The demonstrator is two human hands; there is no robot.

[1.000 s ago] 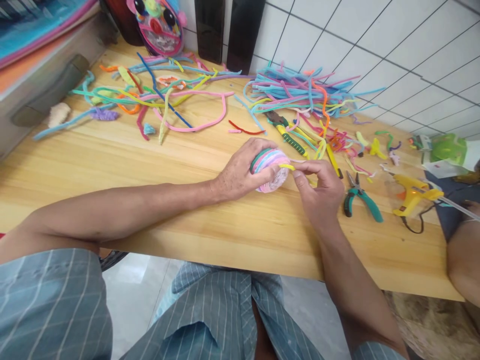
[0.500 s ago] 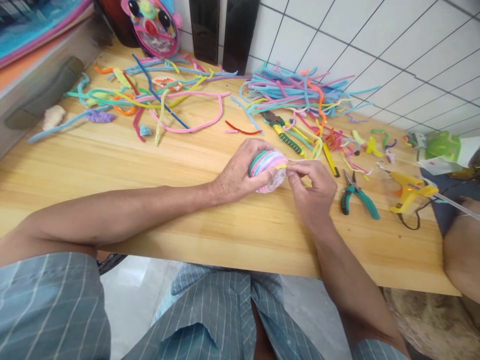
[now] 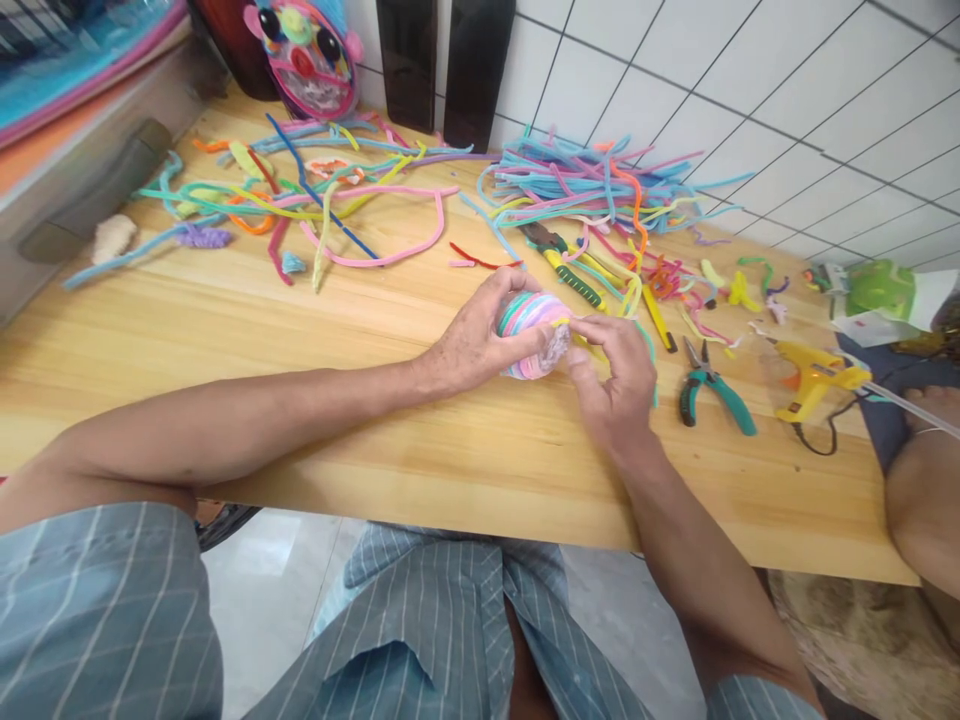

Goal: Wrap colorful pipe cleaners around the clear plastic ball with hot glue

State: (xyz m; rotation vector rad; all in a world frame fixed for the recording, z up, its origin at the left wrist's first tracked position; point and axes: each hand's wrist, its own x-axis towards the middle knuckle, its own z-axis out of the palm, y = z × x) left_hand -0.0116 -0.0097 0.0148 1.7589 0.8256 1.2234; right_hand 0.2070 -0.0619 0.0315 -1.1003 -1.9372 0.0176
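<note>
My left hand (image 3: 480, 335) is wrapped around a rounded piece coiled from striped pipe cleaners (image 3: 529, 312) in teal, blue, pink and lilac. Its fingers curl over the top and the thumb presses on the near side. A pale, clear-looking end of the piece faces right. At that end, the index fingertip of my right hand (image 3: 619, 385) touches a short yellow bit, with the thumb curled just below. Loose yellow and teal pipe cleaner lengths (image 3: 649, 350) show behind my right hand; where they join the piece is hidden.
Beyond my hands lie a heap of pipe cleaners (image 3: 555, 180), green-yellow pliers (image 3: 574, 275) and a yellow cutter (image 3: 660, 318). Teal pliers (image 3: 716, 390) and a yellow glue gun (image 3: 817, 380) are at the right. Another person's arm (image 3: 926, 470) rests at the right edge.
My right hand has shifted slightly left, closer against the piece, its index finger now straighter. Teal and yellow lengths have come into view behind it. My left hand keeps its hold.
</note>
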